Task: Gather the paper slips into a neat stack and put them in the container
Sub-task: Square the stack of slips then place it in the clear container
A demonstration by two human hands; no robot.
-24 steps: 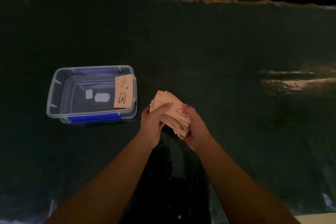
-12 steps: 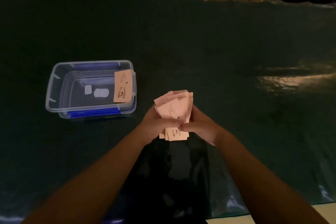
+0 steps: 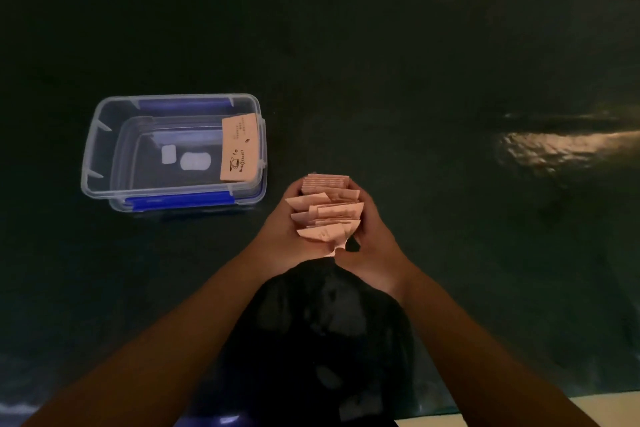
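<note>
Both hands cupped around a bundle of paper slips (image 3: 327,208), just right of and nearer than the container (image 3: 173,152), apart from its right wall. Left hand (image 3: 287,236) pressed against the bundle's left side, fingers (image 3: 294,189) curled closed around it, tips hidden behind the paper. Right hand (image 3: 372,236) mirrored on the right side, fingers (image 3: 360,192) likewise folded in against the slips, thumbs meeting near the bundle's near end. Bundle squeezed between the two palms and held above the dark tabletop (image 3: 415,80); whether touching the surface cannot be told.

Slips pale pink, many layers, seen edge-on. Far half fairly even, edges lined up in a tight block. Near half ragged: several corners poking out to the left, one slip folded over at the near end, ends stepped rather than flush. Faint print on the nearest slip, too small to read.

Container clear plastic, rectangular, lidless, with blue clips on its far and near long sides. One slip (image 3: 240,149) already inside, leaning upright against the right wall, printed with a cup drawing and some lettering. Two small whitish patches on the container floor, left of that slip.

Beyond the container, a bright reflection on the tabletop well off to the right.
</note>
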